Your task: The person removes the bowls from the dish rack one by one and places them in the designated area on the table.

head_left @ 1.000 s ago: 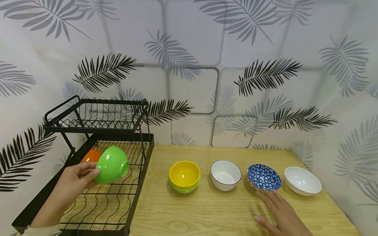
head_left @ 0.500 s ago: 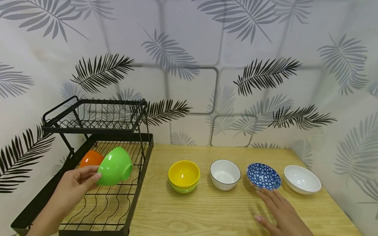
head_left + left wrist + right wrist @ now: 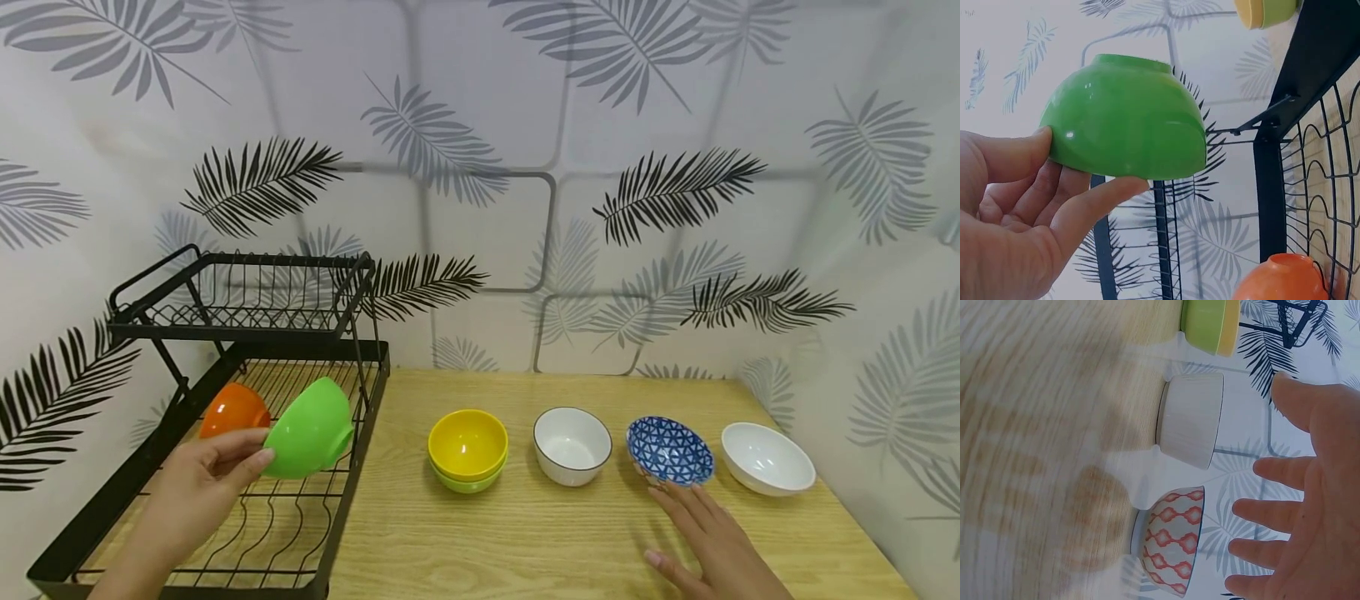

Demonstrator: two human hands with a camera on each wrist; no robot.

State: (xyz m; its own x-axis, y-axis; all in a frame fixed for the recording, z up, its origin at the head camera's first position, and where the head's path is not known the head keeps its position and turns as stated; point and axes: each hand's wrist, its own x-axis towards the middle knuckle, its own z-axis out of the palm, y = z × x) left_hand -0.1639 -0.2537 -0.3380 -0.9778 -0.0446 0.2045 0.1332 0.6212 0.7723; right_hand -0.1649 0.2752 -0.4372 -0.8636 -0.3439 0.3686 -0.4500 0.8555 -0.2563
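Observation:
My left hand [image 3: 198, 492] pinches a green bowl [image 3: 311, 429] by its rim, thumb on one side and fingers on the other. The bowl is tipped on its side over the lower tier of a black dish rack [image 3: 341, 517], its foot facing right. Behind it an orange bowl [image 3: 234, 410] leans in the rack; the left wrist view shows part of that orange bowl [image 3: 1282, 278] too. My right hand [image 3: 708, 537] hovers with spread fingers over the table, just in front of a blue-patterned bowl [image 3: 670, 450], holding nothing.
On the wooden table [image 3: 480, 550], a yellow bowl [image 3: 468, 443] sits nested in a light green bowl [image 3: 470, 484]. To its right stand a white bowl with a dark rim [image 3: 572, 446] and, at the far right, a plain white bowl [image 3: 767, 458]. The rack's upper tier [image 3: 240, 332] overhangs its back part.
My left hand has moved the green bowl to the right and slightly nearer, exposing more of the orange bowl. The right hand has stayed in place.

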